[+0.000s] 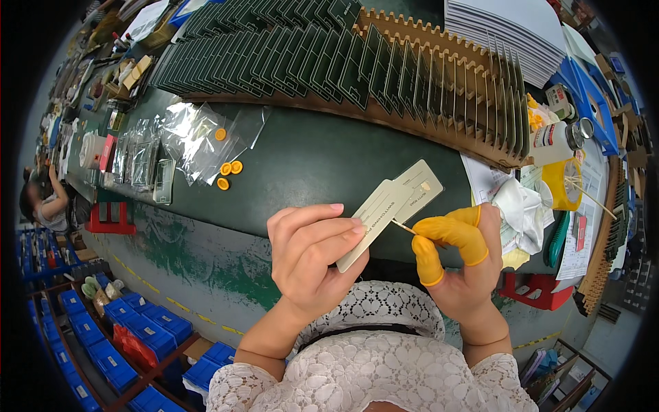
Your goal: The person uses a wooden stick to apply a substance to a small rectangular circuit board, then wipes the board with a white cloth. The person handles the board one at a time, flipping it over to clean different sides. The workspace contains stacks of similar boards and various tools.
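My left hand is closed on a flat beige label plate with printed lettering, held tilted above the front of the green bench. What looks like a second plate of the same colour overlaps its upper end, with a small pale spot on it. Yellow finger cots cover the thumb and several fingers of my right hand. Between them it pinches a thin pale stick, whose tip meets the edge of the plate. The stick's other end is hidden in the fingers.
Dark green panels stand in a notched brown rack along the back. Left lie clear plastic bags and loose yellow finger cots. Right are a bottle, a yellow tub and white cloth. A person sits far left.
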`<state>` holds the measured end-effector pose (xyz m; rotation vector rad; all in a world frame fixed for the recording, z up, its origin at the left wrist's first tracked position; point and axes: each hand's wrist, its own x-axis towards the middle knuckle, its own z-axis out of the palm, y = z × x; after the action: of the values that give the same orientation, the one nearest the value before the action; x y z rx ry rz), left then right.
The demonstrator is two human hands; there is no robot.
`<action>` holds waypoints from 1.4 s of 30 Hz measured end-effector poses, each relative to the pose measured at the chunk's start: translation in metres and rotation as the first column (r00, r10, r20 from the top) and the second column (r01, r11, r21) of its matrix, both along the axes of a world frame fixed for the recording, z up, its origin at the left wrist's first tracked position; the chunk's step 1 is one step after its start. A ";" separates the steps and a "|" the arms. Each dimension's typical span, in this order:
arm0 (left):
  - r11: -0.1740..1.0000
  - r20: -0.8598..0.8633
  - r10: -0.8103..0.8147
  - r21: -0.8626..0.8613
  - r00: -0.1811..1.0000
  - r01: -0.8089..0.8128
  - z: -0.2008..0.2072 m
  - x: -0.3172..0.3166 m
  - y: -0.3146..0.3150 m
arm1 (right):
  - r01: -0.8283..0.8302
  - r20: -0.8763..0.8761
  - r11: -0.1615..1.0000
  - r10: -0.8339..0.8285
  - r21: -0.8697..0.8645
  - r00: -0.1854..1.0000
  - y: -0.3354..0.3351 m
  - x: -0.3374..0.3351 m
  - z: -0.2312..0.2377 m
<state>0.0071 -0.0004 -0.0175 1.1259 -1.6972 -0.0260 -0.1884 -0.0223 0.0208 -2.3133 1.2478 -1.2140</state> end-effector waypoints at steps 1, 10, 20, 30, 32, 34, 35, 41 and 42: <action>1.000 0.001 0.000 -0.001 1.000 0.000 0.000 0.000 0.000 | 0.001 0.000 1.000 -0.001 0.000 1.000 0.000 0.000 0.000; 1.000 -0.001 -0.003 -0.003 1.000 0.003 0.000 0.000 0.000 | -0.016 0.010 1.000 0.015 0.020 1.000 0.001 0.001 0.002; 1.000 -0.006 -0.007 -0.006 1.000 0.007 0.001 -0.001 0.000 | -0.008 0.014 1.000 0.008 0.012 1.000 0.002 0.000 0.001; 1.000 -0.026 -0.011 0.006 1.000 0.011 -0.001 -0.001 -0.001 | 0.052 0.017 0.999 -0.052 0.004 0.999 0.000 -0.003 -0.002; 1.000 -0.026 -0.011 0.007 1.000 0.011 -0.001 -0.001 -0.001 | 0.040 0.013 0.999 -0.040 0.008 0.999 0.001 -0.003 -0.001; 1.000 -0.026 -0.011 0.008 1.000 0.012 -0.001 -0.002 -0.002 | 0.020 0.000 1.000 -0.020 0.013 1.000 0.001 -0.003 0.002; 1.000 -0.026 -0.013 0.008 1.000 0.013 0.000 -0.002 -0.002 | 0.025 -0.005 1.000 -0.025 -0.005 1.000 0.000 -0.003 0.001; 1.000 -0.029 -0.015 0.009 0.999 0.015 -0.001 -0.002 -0.002 | 0.058 -0.007 0.998 -0.059 -0.029 0.998 -0.002 -0.005 -0.002; 1.000 -0.028 -0.014 0.010 0.999 0.015 -0.001 -0.002 -0.002 | 0.050 -0.006 0.998 -0.050 -0.039 0.999 -0.002 -0.005 -0.002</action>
<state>0.0054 -0.0028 -0.0181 1.1157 -1.6818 -0.0590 -0.1930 -0.0246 0.0189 -2.3292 1.3029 -1.2576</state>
